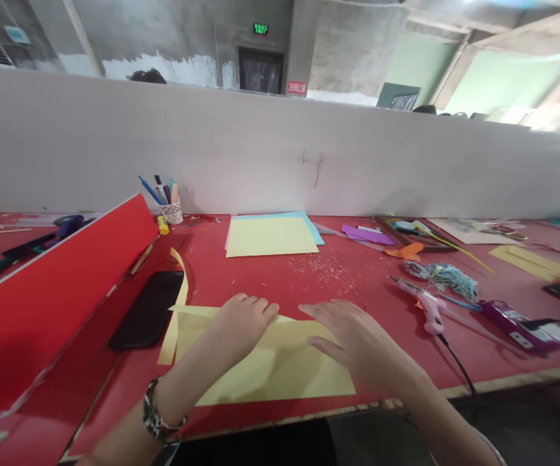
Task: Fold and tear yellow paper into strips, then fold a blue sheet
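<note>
A pale yellow sheet of paper (pixel 270 372) lies in front of me near the table's edge, its far edge looking folded or raised. My left hand (pixel 244 327) has its fingers curled together over the far edge of this sheet; the fingertips are partly hidden. Over the sheet's right part is my right hand (pixel 348 336), fingers stretched to the left and thumb apart, with nothing visible in it. A narrow yellow paper strip (pixel 171 336) lies at the sheet's left side, beside a black phone (pixel 149 310).
A red board (pixel 66 298) leans on the left, near a pen cup (pixel 172 212) and a glue stick (pixel 162 225). Coloured sheets (pixel 273 236) lie at the back. To the right are a pink glue gun (pixel 428 307), yarn (pixel 452 279) and a purple power strip (pixel 517 323). A white partition (pixel 212 149) stands behind.
</note>
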Action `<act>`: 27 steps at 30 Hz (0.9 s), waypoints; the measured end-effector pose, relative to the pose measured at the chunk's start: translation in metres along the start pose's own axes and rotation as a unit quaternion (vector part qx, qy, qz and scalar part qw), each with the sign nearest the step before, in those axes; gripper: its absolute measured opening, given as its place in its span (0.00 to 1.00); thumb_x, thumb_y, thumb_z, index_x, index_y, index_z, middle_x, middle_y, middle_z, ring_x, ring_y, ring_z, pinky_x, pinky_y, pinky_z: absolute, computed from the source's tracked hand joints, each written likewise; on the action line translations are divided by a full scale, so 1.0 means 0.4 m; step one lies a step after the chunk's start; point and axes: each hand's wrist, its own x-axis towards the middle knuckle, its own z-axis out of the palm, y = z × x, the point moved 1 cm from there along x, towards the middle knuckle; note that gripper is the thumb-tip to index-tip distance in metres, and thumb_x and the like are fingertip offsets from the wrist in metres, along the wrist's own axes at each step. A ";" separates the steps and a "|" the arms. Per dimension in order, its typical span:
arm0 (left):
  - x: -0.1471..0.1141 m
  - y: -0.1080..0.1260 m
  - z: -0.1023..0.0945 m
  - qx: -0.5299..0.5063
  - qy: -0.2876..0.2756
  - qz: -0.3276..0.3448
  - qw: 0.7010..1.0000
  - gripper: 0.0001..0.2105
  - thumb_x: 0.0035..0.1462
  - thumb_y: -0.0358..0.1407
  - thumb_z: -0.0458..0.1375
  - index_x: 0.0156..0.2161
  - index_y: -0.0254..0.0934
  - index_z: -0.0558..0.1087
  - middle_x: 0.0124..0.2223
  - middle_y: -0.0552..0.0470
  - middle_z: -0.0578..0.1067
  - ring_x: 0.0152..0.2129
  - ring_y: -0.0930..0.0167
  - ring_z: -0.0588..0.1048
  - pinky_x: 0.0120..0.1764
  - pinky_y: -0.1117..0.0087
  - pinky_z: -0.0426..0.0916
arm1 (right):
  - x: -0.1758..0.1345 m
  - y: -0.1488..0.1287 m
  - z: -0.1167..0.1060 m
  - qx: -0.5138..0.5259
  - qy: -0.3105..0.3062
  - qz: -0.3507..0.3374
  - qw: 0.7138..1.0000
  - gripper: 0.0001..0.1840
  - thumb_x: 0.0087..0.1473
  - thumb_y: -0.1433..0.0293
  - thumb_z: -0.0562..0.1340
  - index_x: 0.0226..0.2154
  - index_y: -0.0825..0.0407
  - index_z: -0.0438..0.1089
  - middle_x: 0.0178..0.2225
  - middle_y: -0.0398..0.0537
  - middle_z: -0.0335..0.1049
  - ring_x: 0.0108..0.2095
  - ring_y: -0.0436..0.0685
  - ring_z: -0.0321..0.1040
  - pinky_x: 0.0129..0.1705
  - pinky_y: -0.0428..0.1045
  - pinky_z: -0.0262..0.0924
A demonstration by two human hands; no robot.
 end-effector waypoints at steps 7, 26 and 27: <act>0.013 0.034 -0.005 0.031 0.069 0.021 0.997 0.12 0.51 0.23 0.45 0.40 0.32 0.65 0.30 0.48 0.70 0.28 0.68 0.69 0.27 0.69 0.58 | 0.022 -0.014 0.037 0.075 -0.094 0.039 0.992 0.17 0.56 0.65 0.45 0.29 0.53 0.65 0.25 0.46 0.67 0.25 0.51 0.62 0.26 0.45 0.50; -0.055 -0.062 0.002 -0.098 -0.020 -0.088 0.991 0.11 0.54 0.26 0.41 0.35 0.37 0.65 0.31 0.52 0.72 0.27 0.68 0.70 0.29 0.68 0.59 | 0.010 0.040 -0.004 -0.022 -0.017 0.117 0.993 0.11 0.47 0.78 0.48 0.25 0.54 0.63 0.25 0.46 0.64 0.27 0.51 0.59 0.31 0.46 0.49; -0.056 -0.067 0.010 -0.106 -0.030 -0.102 0.989 0.11 0.54 0.26 0.42 0.35 0.37 0.65 0.31 0.52 0.72 0.27 0.68 0.71 0.28 0.69 0.59 | 0.005 0.051 -0.002 -0.012 -0.025 0.125 0.992 0.12 0.47 0.79 0.47 0.26 0.54 0.63 0.26 0.46 0.65 0.28 0.51 0.60 0.31 0.46 0.50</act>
